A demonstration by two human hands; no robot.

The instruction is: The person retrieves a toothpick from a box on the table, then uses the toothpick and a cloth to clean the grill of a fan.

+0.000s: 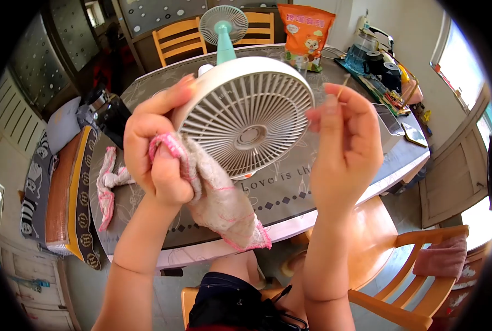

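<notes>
A round white fan [251, 138] with a slatted grille is held up above the table, its grille tilted toward me. My left hand [158, 151] grips the fan's left rim and also clutches a pale cloth [224, 212] with pink edging, which hangs below the fist. At the fan's right edge, my right hand [348, 149] is closed in a pinch on a thin light-coloured stick [343, 88]; its exact kind is too small to tell. The right fingertips are close to the grille, and I cannot tell whether they touch it. The lower rear of the fan is hidden.
A grey-covered table [282, 193] lies beneath my hands. On it are a knotted cloth [109, 182], a mint-green fan [224, 41], an orange snack bag [305, 36], a blue-tinted jug [360, 52] and a phone [413, 135]. A wooden chair [406, 276] stands at lower right.
</notes>
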